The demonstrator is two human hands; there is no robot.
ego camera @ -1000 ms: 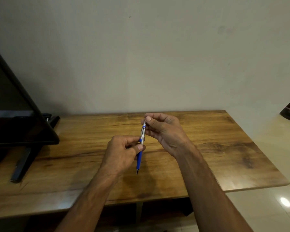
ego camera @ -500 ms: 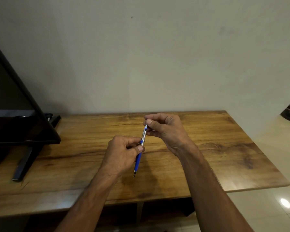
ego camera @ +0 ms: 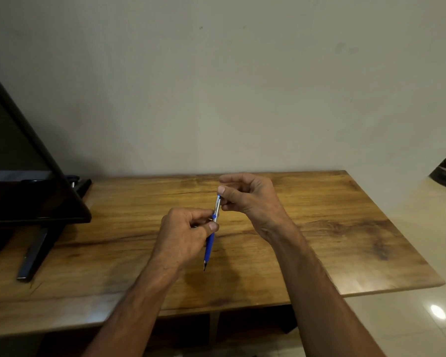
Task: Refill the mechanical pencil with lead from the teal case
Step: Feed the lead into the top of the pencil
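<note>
- A dark monitor [ego camera: 23, 155] leans over the far left of the wooden table [ego camera: 345, 228]; its stand foot [ego camera: 36, 253] runs toward the near edge and takes up that corner.
- Left hand [ego camera: 183, 235] is above the table's middle, fingers curled and pinched round the mechanical pencil [ego camera: 211, 235] at mid-barrel.
- The pencil is held clear of the wood, nearly upright, tip down toward the near edge, silver upper end tilted away.
- Right hand [ego camera: 250, 199] is just beside it, thumb and forefinger closed on the pencil's top end, other fingers loosely bent.
- Rightward the tabletop is bare out to its rounded right edge; beyond lies pale tiled floor [ego camera: 410, 318].
</note>
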